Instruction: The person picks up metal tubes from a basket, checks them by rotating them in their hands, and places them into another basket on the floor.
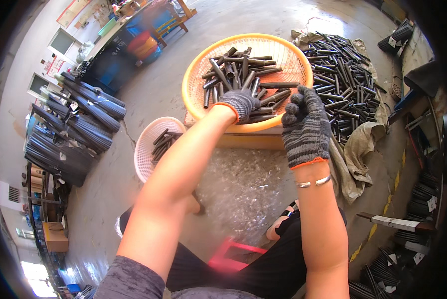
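A round orange plastic basket (188, 79) holds a heap of short black tubes (221, 72). My left hand (239, 103), in a grey-and-black striped knit glove, reaches over the near rim into the heap. Its fingers are closed around tubes there, and their tips are partly hidden. Beside the basket's right rim is my right hand (307, 127), raised in a matching glove with its fingers curled. One tube (280, 85) ends close to those fingertips; whether they grip it is hidden.
More black tubes (340, 82) lie piled on sacking (365, 149) at right. A smaller pink basket (142, 149) with a few tubes stands at left. Bundles of long black tubes (74, 124) are stacked farther left. A red stool (228, 254) sits between my legs.
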A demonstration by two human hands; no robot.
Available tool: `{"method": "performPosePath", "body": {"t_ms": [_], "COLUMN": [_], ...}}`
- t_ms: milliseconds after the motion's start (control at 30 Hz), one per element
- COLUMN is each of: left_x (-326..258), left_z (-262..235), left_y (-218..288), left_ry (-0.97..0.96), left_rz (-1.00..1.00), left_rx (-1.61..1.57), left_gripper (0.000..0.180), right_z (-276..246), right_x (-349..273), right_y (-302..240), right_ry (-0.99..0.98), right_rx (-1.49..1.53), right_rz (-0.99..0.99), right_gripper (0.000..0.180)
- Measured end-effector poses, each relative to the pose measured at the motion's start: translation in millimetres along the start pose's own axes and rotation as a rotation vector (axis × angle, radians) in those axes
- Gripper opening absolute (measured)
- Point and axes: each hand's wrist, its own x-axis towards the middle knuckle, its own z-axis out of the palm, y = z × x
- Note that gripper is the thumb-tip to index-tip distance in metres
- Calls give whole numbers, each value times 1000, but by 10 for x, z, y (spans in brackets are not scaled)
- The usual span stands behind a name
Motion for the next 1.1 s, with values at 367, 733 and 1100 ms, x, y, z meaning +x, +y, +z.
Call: {"method": "performPosePath", "body": {"t_ms": [367, 733, 1100], "left_x": [105, -1148, -2583], "left_z": [34, -613, -260], "left_y": [1, -318, 45], "left_ry": [-255, 332, 132], "left_rz": [-129, -270, -342], "left_rx": [-90, -1194, -1578], "left_gripper": [34, 19, 29], "right_z": [-31, 25, 180], "right_x": [56, -46, -566], "right_y": [1, 146, 802], "right_ry": [19, -96, -785], "right_rx": [-11, -320, -1568], "right_rz": [80, 92, -1009], "right_gripper": [10, 15, 82]}}
